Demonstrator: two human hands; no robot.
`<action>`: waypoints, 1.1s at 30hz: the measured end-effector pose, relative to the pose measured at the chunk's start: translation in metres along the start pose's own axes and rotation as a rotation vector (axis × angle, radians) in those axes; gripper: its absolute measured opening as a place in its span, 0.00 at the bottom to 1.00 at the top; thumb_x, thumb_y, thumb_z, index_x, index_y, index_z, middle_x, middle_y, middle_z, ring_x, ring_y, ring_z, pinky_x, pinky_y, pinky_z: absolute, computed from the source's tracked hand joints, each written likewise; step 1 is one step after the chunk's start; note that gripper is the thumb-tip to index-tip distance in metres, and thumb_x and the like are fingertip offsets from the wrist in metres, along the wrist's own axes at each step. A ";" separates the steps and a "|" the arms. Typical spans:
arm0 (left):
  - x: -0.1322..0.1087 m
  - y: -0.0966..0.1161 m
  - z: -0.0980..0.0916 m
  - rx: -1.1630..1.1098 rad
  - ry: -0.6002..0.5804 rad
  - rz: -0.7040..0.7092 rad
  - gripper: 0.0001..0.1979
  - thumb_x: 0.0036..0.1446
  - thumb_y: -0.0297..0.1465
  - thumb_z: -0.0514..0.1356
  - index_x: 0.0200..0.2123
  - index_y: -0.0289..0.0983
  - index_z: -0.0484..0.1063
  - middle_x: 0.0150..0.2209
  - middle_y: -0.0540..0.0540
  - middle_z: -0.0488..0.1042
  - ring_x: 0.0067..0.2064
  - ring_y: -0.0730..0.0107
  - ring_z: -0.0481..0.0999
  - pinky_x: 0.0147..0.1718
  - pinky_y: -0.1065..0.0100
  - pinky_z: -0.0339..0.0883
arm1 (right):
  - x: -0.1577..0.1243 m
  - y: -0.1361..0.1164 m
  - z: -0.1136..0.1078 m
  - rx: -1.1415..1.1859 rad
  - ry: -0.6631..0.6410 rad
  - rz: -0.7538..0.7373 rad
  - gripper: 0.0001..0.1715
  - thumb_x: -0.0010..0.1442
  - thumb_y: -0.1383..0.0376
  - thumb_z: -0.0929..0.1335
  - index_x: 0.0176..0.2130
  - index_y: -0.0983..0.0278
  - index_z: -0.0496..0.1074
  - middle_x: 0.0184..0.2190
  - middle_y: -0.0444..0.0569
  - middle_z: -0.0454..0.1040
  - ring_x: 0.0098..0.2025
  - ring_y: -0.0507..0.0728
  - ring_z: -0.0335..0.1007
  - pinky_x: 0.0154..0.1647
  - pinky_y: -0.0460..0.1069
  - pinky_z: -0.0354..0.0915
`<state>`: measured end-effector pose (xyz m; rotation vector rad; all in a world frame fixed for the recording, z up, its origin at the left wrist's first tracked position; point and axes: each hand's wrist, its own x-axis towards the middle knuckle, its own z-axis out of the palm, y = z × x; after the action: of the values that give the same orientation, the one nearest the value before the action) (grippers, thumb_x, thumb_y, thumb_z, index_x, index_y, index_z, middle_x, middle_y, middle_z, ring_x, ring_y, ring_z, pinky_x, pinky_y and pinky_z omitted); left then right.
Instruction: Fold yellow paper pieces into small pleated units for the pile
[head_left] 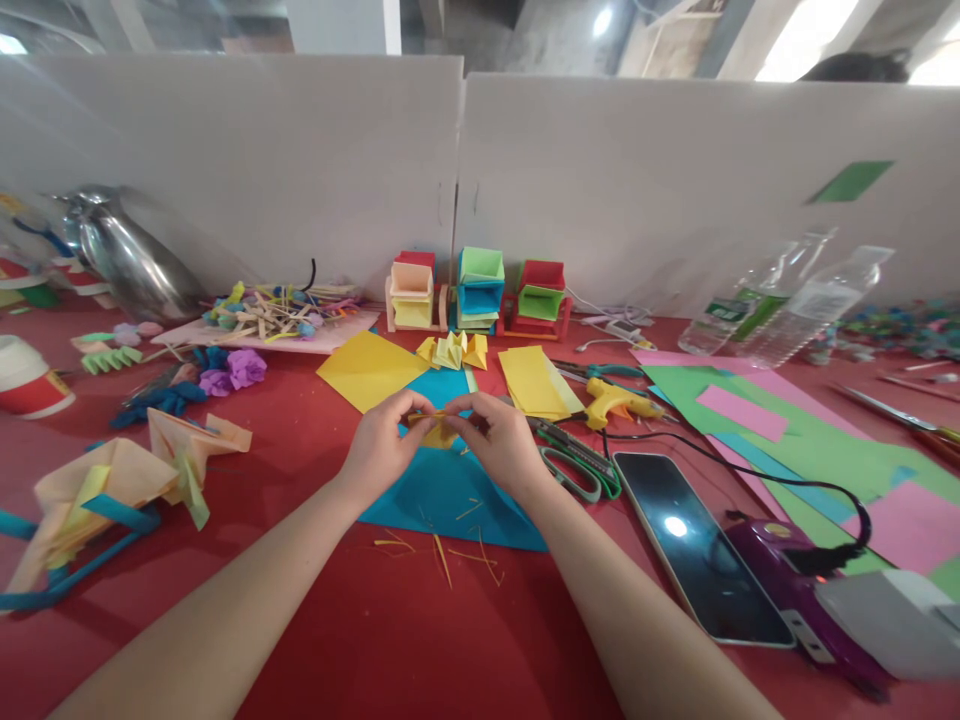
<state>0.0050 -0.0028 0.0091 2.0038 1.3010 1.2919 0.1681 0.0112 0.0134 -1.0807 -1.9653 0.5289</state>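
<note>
My left hand (382, 445) and my right hand (501, 443) meet over a blue paper sheet (450, 495) on the red table (390, 640). Both pinch a small folded yellow paper piece (439, 430) between fingertips, held just above the blue sheet. Thin yellow paper slivers (442, 552) lie at the near edge of the blue sheet. Beyond my hands lie a yellow paper square (367, 368), a folded yellow pleated piece (454, 350) and a yellow stack (534, 382).
Green-handled scissors (577, 462), a yellow glue gun (619, 402), a phone (694, 545) and a purple device (795, 590) lie right. Green and pink sheets (795, 440), two bottles (780, 300). Folded paper boxes (480, 290) stand by the white partition. Paper crafts (112, 490) left.
</note>
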 end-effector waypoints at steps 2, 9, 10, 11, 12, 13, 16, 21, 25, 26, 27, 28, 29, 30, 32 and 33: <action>0.000 0.000 0.000 0.005 -0.005 0.007 0.02 0.54 0.28 0.55 0.31 0.38 0.68 0.30 0.49 0.72 0.32 0.70 0.71 0.33 0.69 0.65 | 0.000 -0.001 0.000 -0.007 -0.010 0.014 0.03 0.55 0.66 0.65 0.32 0.61 0.70 0.26 0.44 0.72 0.25 0.50 0.64 0.27 0.45 0.58; 0.000 -0.002 0.000 -0.029 0.038 -0.015 0.04 0.54 0.31 0.56 0.29 0.38 0.70 0.28 0.49 0.73 0.31 0.70 0.72 0.33 0.69 0.67 | 0.001 -0.001 -0.002 0.017 -0.007 0.095 0.03 0.53 0.67 0.64 0.29 0.63 0.68 0.22 0.43 0.70 0.21 0.49 0.61 0.23 0.44 0.57; 0.000 -0.002 0.001 -0.049 0.056 -0.025 0.04 0.54 0.32 0.57 0.30 0.38 0.69 0.28 0.49 0.73 0.31 0.70 0.72 0.33 0.69 0.67 | 0.001 -0.001 -0.002 0.038 -0.004 0.105 0.03 0.53 0.67 0.64 0.29 0.63 0.68 0.22 0.43 0.70 0.21 0.49 0.60 0.23 0.44 0.57; 0.000 -0.003 0.001 -0.074 0.076 -0.034 0.03 0.53 0.31 0.57 0.31 0.38 0.69 0.29 0.49 0.73 0.31 0.70 0.73 0.33 0.69 0.67 | 0.001 0.000 -0.002 0.062 -0.004 0.111 0.03 0.53 0.67 0.64 0.29 0.64 0.67 0.23 0.43 0.70 0.21 0.49 0.61 0.22 0.44 0.57; 0.001 -0.003 0.002 -0.100 0.096 -0.039 0.04 0.53 0.31 0.58 0.32 0.38 0.68 0.29 0.49 0.73 0.32 0.70 0.73 0.33 0.69 0.67 | 0.001 0.001 -0.001 0.088 -0.006 0.113 0.03 0.53 0.67 0.64 0.29 0.64 0.67 0.23 0.43 0.70 0.21 0.49 0.61 0.22 0.44 0.57; 0.001 -0.003 0.002 -0.124 0.119 -0.043 0.05 0.52 0.31 0.59 0.33 0.38 0.67 0.29 0.49 0.73 0.32 0.71 0.73 0.33 0.70 0.67 | 0.001 0.001 0.000 0.116 -0.008 0.112 0.03 0.53 0.67 0.64 0.29 0.64 0.66 0.24 0.43 0.70 0.22 0.49 0.62 0.22 0.44 0.57; 0.001 -0.002 0.002 -0.146 0.156 -0.052 0.06 0.52 0.31 0.59 0.34 0.37 0.66 0.30 0.49 0.72 0.33 0.71 0.73 0.34 0.70 0.67 | 0.002 0.000 0.001 0.191 -0.002 0.109 0.02 0.53 0.67 0.64 0.29 0.64 0.65 0.25 0.44 0.70 0.24 0.50 0.64 0.24 0.45 0.59; 0.001 -0.001 -0.002 -0.109 -0.017 -0.021 0.07 0.54 0.33 0.56 0.34 0.38 0.72 0.32 0.47 0.74 0.34 0.69 0.73 0.35 0.69 0.67 | 0.002 -0.004 0.001 0.236 0.031 0.081 0.03 0.52 0.68 0.65 0.32 0.64 0.65 0.27 0.43 0.69 0.26 0.49 0.63 0.27 0.45 0.61; 0.002 -0.002 -0.002 -0.082 -0.054 0.002 0.09 0.55 0.34 0.55 0.31 0.39 0.75 0.30 0.48 0.74 0.33 0.69 0.72 0.33 0.69 0.66 | 0.002 -0.007 0.000 0.237 0.015 0.072 0.04 0.51 0.69 0.65 0.32 0.64 0.67 0.27 0.43 0.69 0.26 0.49 0.63 0.28 0.45 0.61; 0.002 -0.002 -0.002 -0.081 -0.039 -0.001 0.09 0.54 0.33 0.56 0.31 0.39 0.75 0.29 0.48 0.74 0.32 0.70 0.72 0.32 0.69 0.66 | 0.002 -0.008 0.000 0.244 0.012 0.076 0.04 0.51 0.70 0.65 0.32 0.64 0.67 0.27 0.43 0.70 0.26 0.49 0.63 0.28 0.45 0.61; 0.002 -0.001 -0.002 -0.081 -0.026 -0.005 0.08 0.54 0.33 0.56 0.30 0.39 0.76 0.28 0.49 0.74 0.31 0.70 0.72 0.31 0.70 0.66 | 0.002 -0.009 0.000 0.250 0.011 0.080 0.04 0.51 0.70 0.65 0.31 0.64 0.67 0.26 0.43 0.70 0.26 0.49 0.63 0.28 0.45 0.61; 0.002 0.000 -0.002 -0.081 -0.014 -0.012 0.08 0.53 0.33 0.57 0.29 0.39 0.76 0.27 0.49 0.74 0.30 0.70 0.72 0.31 0.70 0.66 | 0.002 -0.010 0.000 0.251 0.014 0.085 0.04 0.51 0.70 0.65 0.31 0.64 0.68 0.26 0.43 0.70 0.26 0.49 0.63 0.27 0.45 0.61; 0.002 0.001 -0.001 -0.083 -0.003 -0.021 0.08 0.53 0.33 0.57 0.28 0.39 0.76 0.26 0.49 0.74 0.30 0.71 0.72 0.30 0.71 0.66 | 0.002 -0.011 0.000 0.254 0.020 0.089 0.04 0.51 0.70 0.65 0.31 0.64 0.68 0.26 0.43 0.70 0.26 0.49 0.63 0.27 0.45 0.60; 0.002 0.002 -0.001 -0.090 0.003 -0.034 0.08 0.53 0.33 0.58 0.27 0.38 0.76 0.25 0.49 0.74 0.29 0.71 0.72 0.29 0.71 0.66 | 0.002 -0.012 0.000 0.260 0.022 0.093 0.04 0.50 0.71 0.65 0.31 0.64 0.68 0.26 0.43 0.70 0.26 0.49 0.64 0.27 0.45 0.60; 0.002 0.004 -0.002 -0.114 0.001 -0.067 0.08 0.52 0.33 0.58 0.27 0.38 0.76 0.25 0.50 0.75 0.29 0.70 0.73 0.29 0.70 0.67 | 0.002 -0.013 -0.001 0.282 0.014 0.095 0.05 0.50 0.71 0.65 0.32 0.64 0.68 0.26 0.43 0.70 0.27 0.50 0.64 0.28 0.45 0.61; 0.002 0.004 -0.002 -0.132 -0.008 -0.091 0.07 0.51 0.33 0.59 0.27 0.38 0.77 0.25 0.49 0.75 0.29 0.70 0.73 0.29 0.70 0.67 | 0.002 -0.014 -0.002 0.291 0.009 0.094 0.06 0.50 0.71 0.65 0.32 0.64 0.69 0.26 0.44 0.70 0.27 0.50 0.65 0.28 0.45 0.61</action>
<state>0.0054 -0.0035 0.0141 1.8373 1.2540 1.2917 0.1624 0.0057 0.0247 -0.9909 -1.7683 0.8313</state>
